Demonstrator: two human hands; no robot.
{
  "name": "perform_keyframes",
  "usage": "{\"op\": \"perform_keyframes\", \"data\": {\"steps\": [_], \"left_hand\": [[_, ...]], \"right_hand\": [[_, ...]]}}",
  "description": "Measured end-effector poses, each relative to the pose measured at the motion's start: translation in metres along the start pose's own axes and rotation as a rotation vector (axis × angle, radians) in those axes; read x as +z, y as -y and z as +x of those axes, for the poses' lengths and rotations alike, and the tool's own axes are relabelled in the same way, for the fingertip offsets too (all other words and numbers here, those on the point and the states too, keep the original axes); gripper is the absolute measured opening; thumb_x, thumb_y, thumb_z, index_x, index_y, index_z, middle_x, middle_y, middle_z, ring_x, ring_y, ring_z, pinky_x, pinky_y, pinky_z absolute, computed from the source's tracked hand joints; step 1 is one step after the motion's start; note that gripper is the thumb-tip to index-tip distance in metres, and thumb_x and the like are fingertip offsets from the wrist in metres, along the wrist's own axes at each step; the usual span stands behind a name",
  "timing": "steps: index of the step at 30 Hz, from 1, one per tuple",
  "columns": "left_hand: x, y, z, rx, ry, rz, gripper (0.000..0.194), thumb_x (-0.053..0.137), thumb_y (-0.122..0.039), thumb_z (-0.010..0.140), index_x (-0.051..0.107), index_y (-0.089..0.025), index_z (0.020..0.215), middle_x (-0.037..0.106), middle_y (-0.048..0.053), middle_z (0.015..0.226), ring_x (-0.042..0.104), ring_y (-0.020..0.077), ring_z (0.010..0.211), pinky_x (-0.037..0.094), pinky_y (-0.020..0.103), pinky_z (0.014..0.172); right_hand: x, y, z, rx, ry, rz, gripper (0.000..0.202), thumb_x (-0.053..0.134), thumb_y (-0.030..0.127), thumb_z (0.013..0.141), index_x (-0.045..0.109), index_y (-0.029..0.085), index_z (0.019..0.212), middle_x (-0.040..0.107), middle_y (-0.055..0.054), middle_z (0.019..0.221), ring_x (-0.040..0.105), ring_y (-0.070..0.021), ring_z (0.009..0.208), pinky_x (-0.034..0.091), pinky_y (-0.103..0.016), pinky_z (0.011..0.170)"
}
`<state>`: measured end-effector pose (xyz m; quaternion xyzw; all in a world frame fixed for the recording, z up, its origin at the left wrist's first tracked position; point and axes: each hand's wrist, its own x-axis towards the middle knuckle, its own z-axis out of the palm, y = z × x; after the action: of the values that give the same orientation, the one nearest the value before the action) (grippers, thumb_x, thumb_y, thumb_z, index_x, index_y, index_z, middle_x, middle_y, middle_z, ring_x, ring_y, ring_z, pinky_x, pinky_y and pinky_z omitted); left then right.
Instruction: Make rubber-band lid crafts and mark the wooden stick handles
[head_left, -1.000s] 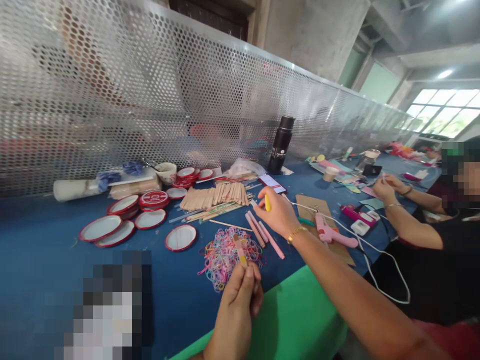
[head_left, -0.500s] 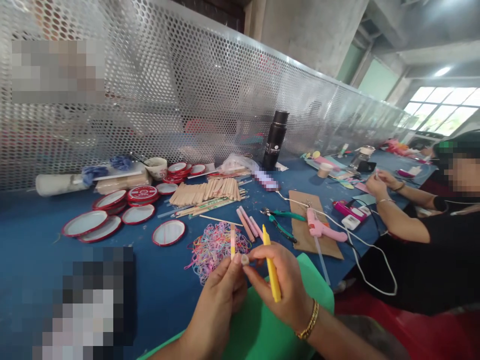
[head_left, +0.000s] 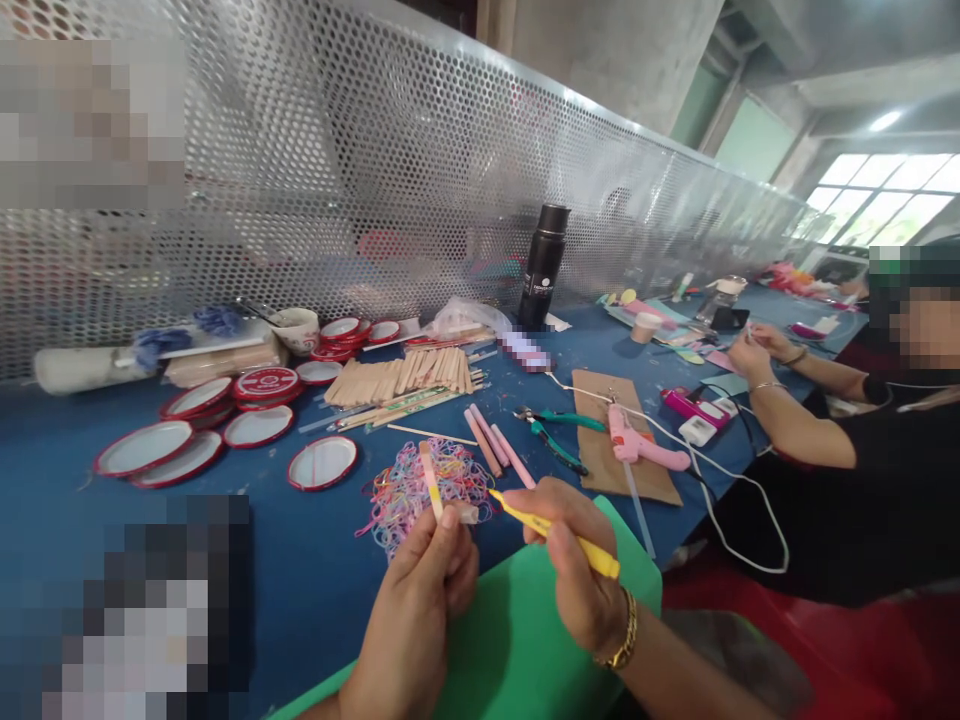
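Note:
My left hand is closed on a flat wooden stick with pink and yellow colouring, held upright over a pile of thin coloured bands. A small whitish translucent piece sticks out beside the left fingertips; what it is cannot be made out. My right hand grips a yellow marker, its tip pointing left towards the stick but apart from it. Below both hands lies a green surface.
Behind the bands lie pink glue sticks, pliers and wooden sticks. Red-rimmed lids stand left. A pink glue gun rests on cardboard; a black bottle stands behind. A person works at right.
My right hand has moved away from my left fingertips, and the marker has swung from upright to slanted, tip towards the left. The wooden stick now leans left. The view has shifted slightly.

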<state>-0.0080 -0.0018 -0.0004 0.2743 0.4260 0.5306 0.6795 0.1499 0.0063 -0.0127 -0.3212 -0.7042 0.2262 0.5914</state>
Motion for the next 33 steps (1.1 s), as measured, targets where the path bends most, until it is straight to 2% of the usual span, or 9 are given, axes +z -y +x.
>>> {"op": "perform_keyframes", "data": {"steps": [5, 10, 21, 28, 33], "left_hand": [[-0.003, 0.002, 0.002, 0.017, 0.020, 0.029, 0.044, 0.075, -0.057, 0.080, 0.052, -0.020, 0.075, 0.036, -0.008, 0.058, 0.025, 0.0073, 0.050, 0.023, 0.020, 0.045], [-0.004, 0.005, 0.002, 0.045, 0.018, 0.106, 0.047, 0.074, -0.059, 0.081, 0.050, -0.019, 0.071, 0.035, -0.008, 0.057, 0.024, 0.0073, 0.050, 0.022, 0.021, 0.045], [0.001, 0.005, 0.000, 0.078, 0.040, 0.234, 0.058, 0.073, -0.074, 0.071, 0.056, -0.019, 0.073, 0.036, -0.009, 0.054, 0.023, 0.0079, 0.050, 0.021, 0.021, 0.046], [0.004, 0.007, -0.005, 0.132, -0.020, 0.272, 0.059, 0.076, -0.074, 0.066, 0.064, -0.018, 0.076, 0.038, -0.008, 0.056, 0.027, 0.0089, 0.052, 0.023, 0.021, 0.047], [0.001, 0.010, -0.003, 0.140, -0.019, 0.251, 0.058, 0.075, -0.074, 0.069, 0.061, -0.018, 0.073, 0.039, -0.007, 0.058, 0.028, 0.0090, 0.053, 0.026, 0.021, 0.047]], "right_hand": [[0.000, -0.004, -0.006, 0.174, 0.002, 0.058, 0.016, 0.048, 0.027, 0.097, 0.062, 0.022, 0.099, 0.062, -0.001, 0.079, 0.060, -0.0171, 0.072, 0.047, -0.032, 0.067], [0.001, -0.002, -0.002, 0.184, 0.022, 0.014, 0.014, 0.049, 0.027, 0.095, 0.059, 0.021, 0.087, 0.061, -0.001, 0.075, 0.058, -0.0166, 0.069, 0.045, -0.030, 0.064], [0.005, -0.008, -0.003, 0.314, -0.012, 0.250, 0.021, 0.056, 0.034, 0.099, 0.060, 0.020, 0.084, 0.062, 0.001, 0.069, 0.055, -0.0131, 0.061, 0.044, -0.026, 0.059], [0.010, -0.008, -0.005, 0.260, 0.030, 0.343, 0.021, 0.052, 0.032, 0.102, 0.056, 0.022, 0.083, 0.060, 0.001, 0.072, 0.056, -0.0136, 0.067, 0.046, -0.027, 0.065], [0.005, -0.008, 0.001, 0.229, 0.095, 0.297, 0.014, 0.055, 0.031, 0.100, 0.059, 0.023, 0.089, 0.063, 0.001, 0.075, 0.059, -0.0139, 0.068, 0.048, -0.027, 0.064]]}}
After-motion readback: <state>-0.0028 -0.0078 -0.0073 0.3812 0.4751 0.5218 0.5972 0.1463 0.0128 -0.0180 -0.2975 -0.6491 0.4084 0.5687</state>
